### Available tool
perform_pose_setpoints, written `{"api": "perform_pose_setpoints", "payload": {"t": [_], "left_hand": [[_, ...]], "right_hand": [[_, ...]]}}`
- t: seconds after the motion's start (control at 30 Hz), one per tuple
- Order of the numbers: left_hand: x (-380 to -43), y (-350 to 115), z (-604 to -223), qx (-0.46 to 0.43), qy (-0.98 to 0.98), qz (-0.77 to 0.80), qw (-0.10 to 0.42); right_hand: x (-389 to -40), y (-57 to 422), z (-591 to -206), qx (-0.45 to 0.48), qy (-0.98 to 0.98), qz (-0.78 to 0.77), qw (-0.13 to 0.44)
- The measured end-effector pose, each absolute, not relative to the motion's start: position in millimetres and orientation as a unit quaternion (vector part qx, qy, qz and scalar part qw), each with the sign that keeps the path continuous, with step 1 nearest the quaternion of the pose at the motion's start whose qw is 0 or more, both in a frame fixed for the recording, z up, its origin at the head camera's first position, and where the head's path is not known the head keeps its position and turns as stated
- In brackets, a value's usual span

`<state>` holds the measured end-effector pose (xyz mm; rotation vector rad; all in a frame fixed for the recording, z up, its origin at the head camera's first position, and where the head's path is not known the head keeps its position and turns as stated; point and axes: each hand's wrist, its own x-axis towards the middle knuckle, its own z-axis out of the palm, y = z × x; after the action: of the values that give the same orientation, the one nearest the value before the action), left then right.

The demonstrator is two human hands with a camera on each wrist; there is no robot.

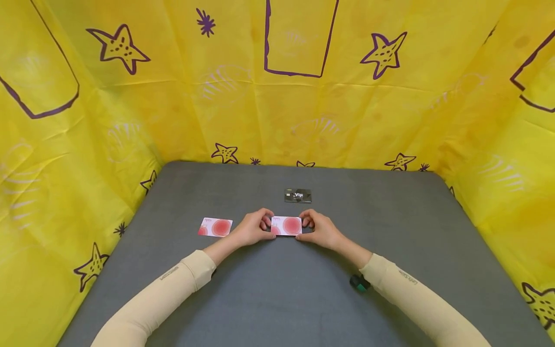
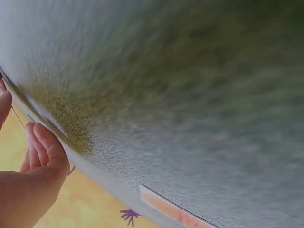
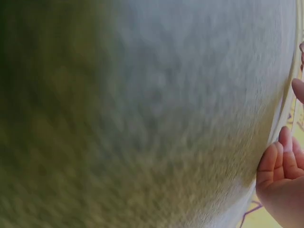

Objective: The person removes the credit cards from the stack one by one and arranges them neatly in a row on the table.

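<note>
A white-and-pink card with a red circle (image 1: 286,225) is between the two hands near the middle of the table. My left hand (image 1: 255,229) pinches its left end, thumb at the near corner and forefinger at the far one. The right hand (image 1: 320,231) grips the opposite end in the same way. A matching pink card (image 1: 215,227) lies flat to the left, just beyond the left hand. Farther back, a black card marked "Vip" (image 1: 297,195) rests on the table. Both wrist views show the hands only at the frame edge, with the held card hardly visible.
The grey table (image 1: 277,299) has rounded back corners. Yellow cloth (image 1: 173,96) with purple starfish drawings hangs around its back and sides. A dark and green strap piece (image 1: 360,283) shows under the right wrist.
</note>
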<state>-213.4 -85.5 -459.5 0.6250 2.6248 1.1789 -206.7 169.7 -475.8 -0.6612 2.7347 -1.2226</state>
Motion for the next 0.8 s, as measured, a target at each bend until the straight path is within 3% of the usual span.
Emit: {"api": "perform_pose_setpoints", "payload": {"t": [0.8], "left_hand": [[-187.0, -129.7, -455.6, 0.254, 0.913, 0.315, 0.06]], "right_hand": [[-190.1, 131.4, -475.8, -0.266, 0.904, -0.335, 0.023]]}}
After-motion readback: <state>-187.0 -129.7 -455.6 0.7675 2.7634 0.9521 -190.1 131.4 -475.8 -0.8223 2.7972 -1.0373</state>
